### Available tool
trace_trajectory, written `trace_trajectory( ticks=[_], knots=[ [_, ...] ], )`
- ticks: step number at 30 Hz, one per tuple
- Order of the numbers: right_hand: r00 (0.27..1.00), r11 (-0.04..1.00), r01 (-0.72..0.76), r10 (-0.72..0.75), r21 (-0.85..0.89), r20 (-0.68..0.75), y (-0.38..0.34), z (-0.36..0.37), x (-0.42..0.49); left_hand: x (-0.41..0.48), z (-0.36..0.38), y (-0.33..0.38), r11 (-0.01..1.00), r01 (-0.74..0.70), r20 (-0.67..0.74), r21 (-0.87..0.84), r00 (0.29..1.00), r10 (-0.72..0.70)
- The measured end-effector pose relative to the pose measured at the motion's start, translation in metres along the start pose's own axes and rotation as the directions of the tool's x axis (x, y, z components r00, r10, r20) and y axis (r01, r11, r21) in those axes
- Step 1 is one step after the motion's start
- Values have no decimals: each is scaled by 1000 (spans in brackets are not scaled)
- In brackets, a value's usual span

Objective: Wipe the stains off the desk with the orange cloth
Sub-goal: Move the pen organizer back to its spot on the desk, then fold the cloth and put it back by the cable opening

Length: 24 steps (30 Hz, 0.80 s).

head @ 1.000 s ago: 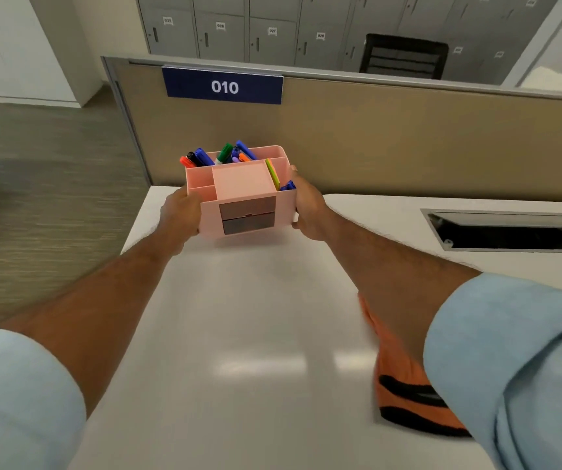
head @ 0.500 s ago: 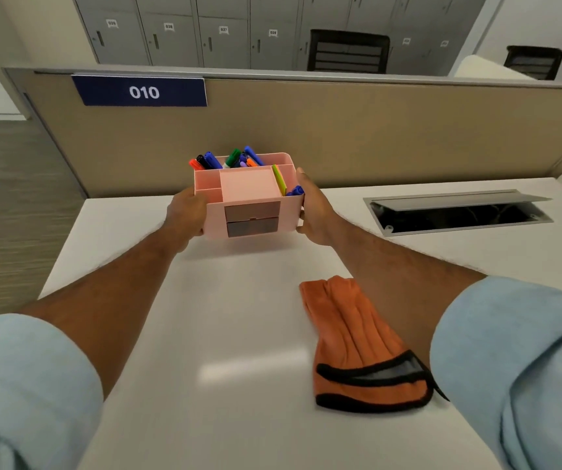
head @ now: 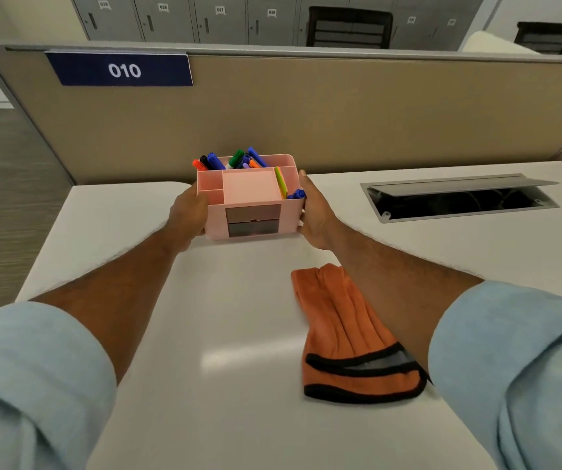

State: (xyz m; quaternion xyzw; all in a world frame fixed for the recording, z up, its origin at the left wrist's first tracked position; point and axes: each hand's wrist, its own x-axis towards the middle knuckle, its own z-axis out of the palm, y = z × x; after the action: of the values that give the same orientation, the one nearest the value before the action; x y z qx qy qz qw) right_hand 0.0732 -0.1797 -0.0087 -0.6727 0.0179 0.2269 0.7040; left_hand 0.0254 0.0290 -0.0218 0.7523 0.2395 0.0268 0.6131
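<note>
The orange cloth [head: 347, 337] with black trim lies crumpled on the white desk [head: 205, 385], under my right forearm, and neither hand touches it. A pink desk organiser [head: 250, 201] full of coloured markers sits near the back of the desk. My left hand [head: 188, 212] grips its left side and my right hand [head: 313, 212] grips its right side. I cannot make out any stains on the desk surface.
A beige partition [head: 340, 113] with a blue "010" sign [head: 120, 69] rises behind the desk. An open cable hatch [head: 459, 198] is set into the desk at the back right. The desk's left edge drops to the floor [head: 1, 215].
My view has swung to the right, so the cloth and the hatch now show more fully. Both hands have kept their grip on the organiser, which has shifted slightly right along the desk.
</note>
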Motion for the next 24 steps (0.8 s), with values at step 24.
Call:
trace_trajectory(
  ticks=[24],
  knots=[
    [996,334,91,-25,-938,88,47,-174,-94,-105,129,-14,447,-464,496,765,867,51]
  ],
)
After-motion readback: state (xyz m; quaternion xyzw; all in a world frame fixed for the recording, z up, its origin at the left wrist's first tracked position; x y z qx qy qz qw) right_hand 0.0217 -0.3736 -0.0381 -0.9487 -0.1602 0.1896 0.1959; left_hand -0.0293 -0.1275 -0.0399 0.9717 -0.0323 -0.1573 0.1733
